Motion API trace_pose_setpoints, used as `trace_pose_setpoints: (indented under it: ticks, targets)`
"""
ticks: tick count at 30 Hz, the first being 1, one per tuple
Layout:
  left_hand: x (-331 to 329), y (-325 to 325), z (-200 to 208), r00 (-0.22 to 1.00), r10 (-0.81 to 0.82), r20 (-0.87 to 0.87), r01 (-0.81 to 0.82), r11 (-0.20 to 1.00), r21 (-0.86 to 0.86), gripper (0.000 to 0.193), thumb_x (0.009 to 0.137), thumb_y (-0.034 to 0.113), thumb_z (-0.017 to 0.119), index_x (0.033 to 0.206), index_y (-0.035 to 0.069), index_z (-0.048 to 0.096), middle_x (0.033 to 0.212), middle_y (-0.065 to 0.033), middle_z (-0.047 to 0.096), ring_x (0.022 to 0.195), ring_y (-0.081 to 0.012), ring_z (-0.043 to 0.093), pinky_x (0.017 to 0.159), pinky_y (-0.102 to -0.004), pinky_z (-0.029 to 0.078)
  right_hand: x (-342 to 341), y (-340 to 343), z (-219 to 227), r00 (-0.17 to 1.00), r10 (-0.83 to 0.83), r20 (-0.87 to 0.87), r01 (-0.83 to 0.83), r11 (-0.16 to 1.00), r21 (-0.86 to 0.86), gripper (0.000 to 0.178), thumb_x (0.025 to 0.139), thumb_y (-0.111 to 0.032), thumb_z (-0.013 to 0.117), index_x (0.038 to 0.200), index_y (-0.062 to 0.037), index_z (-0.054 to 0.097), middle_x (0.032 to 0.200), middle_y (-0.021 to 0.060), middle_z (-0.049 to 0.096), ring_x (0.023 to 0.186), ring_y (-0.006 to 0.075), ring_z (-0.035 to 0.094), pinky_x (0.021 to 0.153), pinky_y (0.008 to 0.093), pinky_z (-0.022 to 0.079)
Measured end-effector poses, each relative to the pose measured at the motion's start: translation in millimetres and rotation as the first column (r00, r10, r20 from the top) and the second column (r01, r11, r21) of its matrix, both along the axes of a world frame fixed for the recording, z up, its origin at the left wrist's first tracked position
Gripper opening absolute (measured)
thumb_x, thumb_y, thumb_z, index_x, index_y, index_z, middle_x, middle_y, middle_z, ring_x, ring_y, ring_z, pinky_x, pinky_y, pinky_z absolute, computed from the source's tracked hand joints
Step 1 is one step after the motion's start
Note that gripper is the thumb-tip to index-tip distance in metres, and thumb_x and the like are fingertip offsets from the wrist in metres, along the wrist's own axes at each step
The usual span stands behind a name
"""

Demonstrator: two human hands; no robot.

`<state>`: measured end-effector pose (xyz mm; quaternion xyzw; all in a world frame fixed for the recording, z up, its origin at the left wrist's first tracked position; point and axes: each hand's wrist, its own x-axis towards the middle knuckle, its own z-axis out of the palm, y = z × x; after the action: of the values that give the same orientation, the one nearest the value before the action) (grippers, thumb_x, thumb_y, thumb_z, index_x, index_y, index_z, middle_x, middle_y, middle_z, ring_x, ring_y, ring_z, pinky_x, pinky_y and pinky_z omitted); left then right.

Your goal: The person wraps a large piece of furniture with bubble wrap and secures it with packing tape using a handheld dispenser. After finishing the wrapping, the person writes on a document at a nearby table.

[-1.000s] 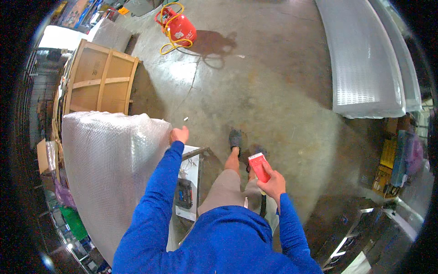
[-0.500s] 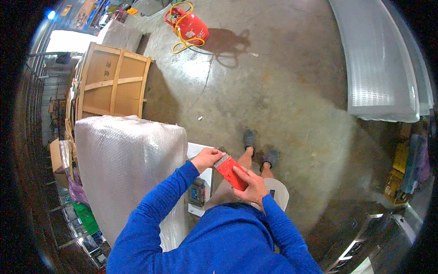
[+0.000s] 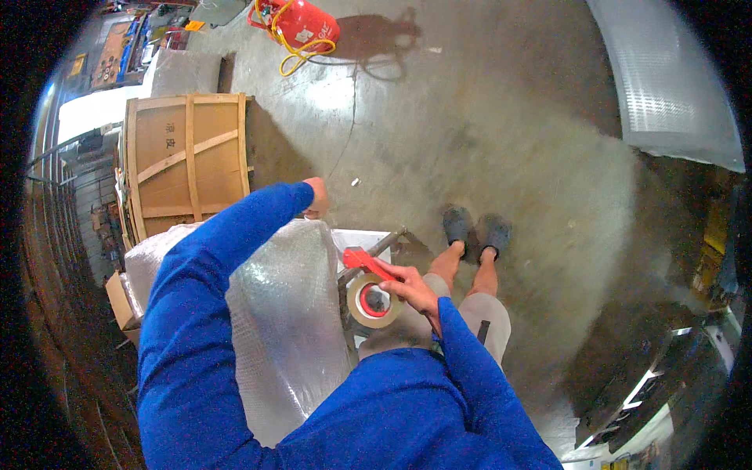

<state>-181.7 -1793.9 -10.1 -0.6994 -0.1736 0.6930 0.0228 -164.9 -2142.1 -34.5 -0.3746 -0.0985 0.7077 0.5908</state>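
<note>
My right hand [image 3: 413,289] is closed on the red handle of a tape dispenser [image 3: 368,263], which carries a wide roll of tan tape [image 3: 356,310] on a red hub. It is held in front of my thighs, just right of a tall bubble-wrapped package [image 3: 286,274]. At that package's far right corner is my left hand [image 3: 318,199], with the arm reaching across its top. Sleeve and angle hide most of the left fingers, so their grip is unclear. No strip of tape can be made out between the hands.
Beyond the package stands a wood-framed crate [image 3: 160,188]. A red gas cylinder [image 3: 313,30] with a yellow hose [image 3: 296,56] is on the concrete floor farther off. Silvery wrapped material [image 3: 677,98] lies at right. A white panel [image 3: 362,240] adjoins the package.
My left hand has left the dispenser's front end and moved away to the package's far corner. The dispenser has turned in my right hand, so its tape roll shows. My view has shifted.
</note>
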Motion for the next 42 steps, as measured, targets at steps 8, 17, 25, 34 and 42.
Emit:
trace_pose_setpoints:
  ticks: [8, 17, 25, 34, 42]
  targets:
    - [-60, 26, 18, 0.989, 0.023, 0.147, -0.031, 0.998, 0.054, 0.037, 0.083, 0.027, 0.063, 0.107, 0.001, 0.073, 0.105, -0.0246, 0.071, 0.099, -0.0347, 0.070, 0.089, -0.0415, 0.055, -21, 44, -5, 0.988, 0.130, -0.083, -0.124, 0.990, 0.074, 0.063, 0.085, -0.018, 0.067, 0.145, -0.0091, 0.050, 0.104, -0.0046, 0.065, 0.081, 0.0042, 0.051, 0.070, 0.0211, 0.043]
    - [-17, 39, 50, 0.976, 0.096, 0.194, -0.051, 0.973, -0.227, 0.046, 0.102, 0.033, 0.046, 0.137, 0.003, 0.054, 0.126, -0.0204, 0.064, 0.110, -0.0297, 0.063, 0.099, -0.0411, 0.048, -54, 41, -27, 0.995, 0.101, -0.017, -0.099, 0.987, 0.123, 0.068, 0.082, -0.018, 0.069, 0.147, -0.0145, 0.048, 0.098, -0.0057, 0.065, 0.077, 0.0042, 0.051, 0.066, 0.0210, 0.042]
    - [-79, -131, 228, 0.231, -0.073, 0.970, 0.181, 0.983, 0.031, 0.045, 0.099, 0.024, 0.054, 0.142, 0.009, 0.051, 0.145, -0.0108, 0.053, 0.138, -0.0295, 0.045, 0.115, -0.0437, 0.031, -128, -54, -1, 0.983, 0.149, 0.106, -0.165, 0.972, 0.165, 0.071, 0.079, -0.018, 0.070, 0.147, -0.0161, 0.048, 0.100, -0.0039, 0.066, 0.064, 0.0040, 0.047, 0.053, 0.0215, 0.038]
    - [-310, -349, 237, 0.494, -0.361, 0.791, 0.068, 0.923, 0.379, 0.049, 0.091, 0.028, 0.061, 0.135, 0.009, 0.056, 0.144, -0.0068, 0.052, 0.143, -0.0277, 0.036, 0.121, -0.0531, 0.016, -275, -168, -1, 0.987, 0.112, 0.117, -0.141, 0.949, 0.282, 0.071, 0.078, -0.014, 0.071, 0.145, -0.0048, 0.048, 0.134, 0.0047, 0.059, 0.113, 0.0095, 0.052, 0.098, 0.0263, 0.041]
    - [-437, -440, 219, 0.478, -0.464, 0.746, 0.212, 0.885, 0.415, 0.046, 0.091, 0.028, 0.059, 0.132, 0.007, 0.059, 0.139, -0.0079, 0.057, 0.139, -0.0258, 0.042, 0.122, -0.0515, 0.015, -394, -273, -14, 0.982, 0.103, 0.157, -0.130, 0.976, 0.172, 0.072, 0.078, -0.015, 0.072, 0.146, -0.0110, 0.049, 0.097, -0.0035, 0.065, 0.071, 0.0044, 0.051, 0.062, 0.0239, 0.045]
